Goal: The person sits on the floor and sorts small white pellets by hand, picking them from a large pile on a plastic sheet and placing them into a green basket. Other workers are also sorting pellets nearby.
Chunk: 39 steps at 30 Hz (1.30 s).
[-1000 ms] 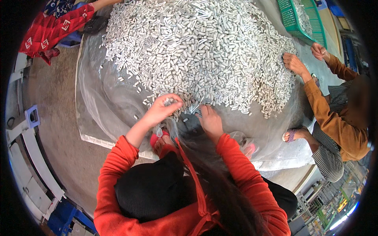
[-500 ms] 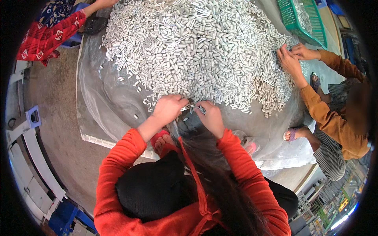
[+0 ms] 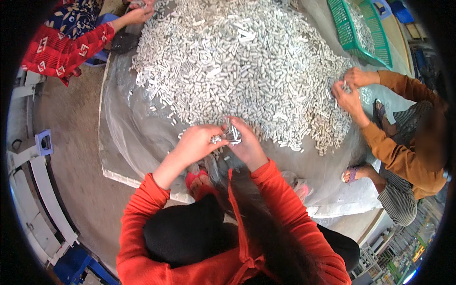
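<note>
At the far left, a co-worker's hand (image 3: 137,15) in a red patterned sleeve touches the top edge of the large heap of small silver metal pieces (image 3: 247,66), which lies on a clear plastic sheet (image 3: 128,137) on the floor. At the near edge of the heap, the left hand (image 3: 198,142) has its fingers closed on a few pieces. Just beside it, the right hand (image 3: 244,142) grips a small bundle of metal pieces (image 3: 231,134). Farther right, 2 hands of a person in an orange sleeve (image 3: 351,88) work at the heap, below a green basket (image 3: 356,33).
</note>
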Motion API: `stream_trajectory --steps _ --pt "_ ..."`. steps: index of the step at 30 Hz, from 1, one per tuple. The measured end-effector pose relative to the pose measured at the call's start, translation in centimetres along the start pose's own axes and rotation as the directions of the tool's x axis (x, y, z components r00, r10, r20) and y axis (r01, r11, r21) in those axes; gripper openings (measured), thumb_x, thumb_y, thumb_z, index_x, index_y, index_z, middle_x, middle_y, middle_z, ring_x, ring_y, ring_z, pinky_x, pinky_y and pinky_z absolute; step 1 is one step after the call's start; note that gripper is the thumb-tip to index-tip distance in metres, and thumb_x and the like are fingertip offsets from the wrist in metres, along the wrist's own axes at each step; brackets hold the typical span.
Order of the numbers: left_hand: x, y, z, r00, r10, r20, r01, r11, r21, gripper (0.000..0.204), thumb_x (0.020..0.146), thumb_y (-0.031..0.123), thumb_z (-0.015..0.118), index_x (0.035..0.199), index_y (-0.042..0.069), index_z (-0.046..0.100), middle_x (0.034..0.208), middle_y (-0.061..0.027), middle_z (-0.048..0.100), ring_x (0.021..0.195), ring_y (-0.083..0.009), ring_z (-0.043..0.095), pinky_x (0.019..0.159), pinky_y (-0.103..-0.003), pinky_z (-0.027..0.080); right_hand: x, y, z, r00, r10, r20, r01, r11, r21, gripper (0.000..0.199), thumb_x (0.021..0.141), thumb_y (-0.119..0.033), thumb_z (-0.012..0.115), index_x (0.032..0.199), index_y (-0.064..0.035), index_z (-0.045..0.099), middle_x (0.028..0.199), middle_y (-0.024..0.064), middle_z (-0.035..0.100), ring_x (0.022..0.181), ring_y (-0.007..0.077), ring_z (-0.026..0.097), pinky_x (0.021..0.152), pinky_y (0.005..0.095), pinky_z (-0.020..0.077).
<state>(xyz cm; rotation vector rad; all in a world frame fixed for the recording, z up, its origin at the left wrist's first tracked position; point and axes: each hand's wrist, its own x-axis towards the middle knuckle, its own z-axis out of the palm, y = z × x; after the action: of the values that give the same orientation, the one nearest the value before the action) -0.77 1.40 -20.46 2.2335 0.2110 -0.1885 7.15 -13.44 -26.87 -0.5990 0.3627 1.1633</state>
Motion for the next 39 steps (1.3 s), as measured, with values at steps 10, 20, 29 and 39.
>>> stream_trajectory --steps 10,20,29,39 --pt "1.0 2.2 1.8 0.901 0.399 -0.173 -0.374 0.914 0.158 0.028 0.073 0.028 0.069 0.091 0.008 0.06 0.103 -0.0083 0.053 0.091 -0.029 0.052 0.08 -0.041 0.041 -1.1 1.8 5.5 0.979 -0.158 -0.131 0.163 0.986 0.034 0.034 0.09 -0.037 0.049 0.099 -0.0066 0.06 0.094 0.0077 0.062 0.087 0.0218 0.059 0.078 0.0347 0.0485" --pt "0.4 2.4 0.1 0.78 0.515 -0.354 -0.517 0.85 0.098 0.023 0.077 0.021 0.064 0.099 0.013 0.062 0.111 -0.0059 0.052 0.104 -0.026 0.049 0.094 -0.045 0.036 -0.2 -1.3 2.2 0.992 -0.079 0.103 0.048 0.961 0.271 0.038 0.089 -0.037 0.05 0.098 -0.0016 0.059 0.095 0.0126 0.063 0.091 0.0271 0.059 0.084 0.0383 0.049" --pt "-0.8 -0.6 -0.6 0.858 0.199 -0.473 -0.231 0.973 -0.009 0.02 0.074 0.003 0.063 0.094 0.007 0.063 0.096 -0.0089 0.057 0.089 -0.0273 0.056 0.078 -0.036 0.044 -2.4 -12.4 0.4 0.905 -0.318 -0.281 0.424 0.721 0.548 0.024 0.082 -0.025 0.057 0.087 -0.0018 0.061 0.087 0.0124 0.063 0.089 0.0286 0.058 0.087 0.0408 0.0473" --pt "-2.3 0.4 -1.6 0.943 0.259 -0.207 -0.232 0.962 0.147 0.021 0.077 0.005 0.06 0.098 0.008 0.061 0.093 -0.0085 0.057 0.087 -0.0273 0.057 0.076 -0.036 0.045 -3.1 -42.1 11.1 0.45 -0.715 -0.534 0.891 0.403 0.211 0.073 0.081 -0.056 0.048 0.137 -0.0134 0.029 0.136 0.0104 0.032 0.121 0.035 0.035 0.1 0.0667 0.0149"
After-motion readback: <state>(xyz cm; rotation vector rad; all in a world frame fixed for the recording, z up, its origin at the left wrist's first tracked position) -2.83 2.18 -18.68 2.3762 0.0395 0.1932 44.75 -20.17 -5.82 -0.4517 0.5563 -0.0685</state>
